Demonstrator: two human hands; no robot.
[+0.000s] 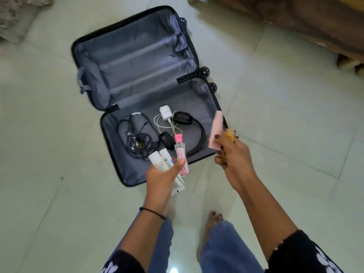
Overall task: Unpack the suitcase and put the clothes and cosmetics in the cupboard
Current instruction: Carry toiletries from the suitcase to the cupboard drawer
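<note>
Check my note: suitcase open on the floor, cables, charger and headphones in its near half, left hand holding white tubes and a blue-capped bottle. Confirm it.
Not quite: the head view shows the bottle in the left hand has a pink cap, not blue. The rest of the note stands.

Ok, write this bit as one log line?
left hand: holds white tubes, pink-capped bottle | right hand: holds pink tube | suitcase: open, cables inside

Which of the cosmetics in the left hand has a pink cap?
The clear plastic bottle with a pink label, rightmost in the left hand; the two white tubes beside it have white caps.
</note>
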